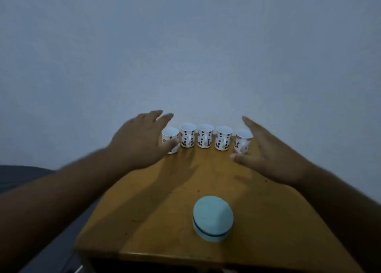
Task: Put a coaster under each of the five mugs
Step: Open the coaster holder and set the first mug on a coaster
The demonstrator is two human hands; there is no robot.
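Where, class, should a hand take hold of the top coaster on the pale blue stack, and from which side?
Grip the top disc of the coaster stack by its rim, coming from above, thumb on one edge and fingers opposite. It lies flat and round, with bare table all around, so its edges look reachable. The dark line seems to mark a lower seam; pinch above it.

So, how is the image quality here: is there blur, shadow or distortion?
Head view: dim, bluish light; the left hand and right hand are softly motion-blurred; both arms throw long shadows across the wooden table; the wide lens bends the table edges; the mugs and the coaster stack look soft, with no glare.
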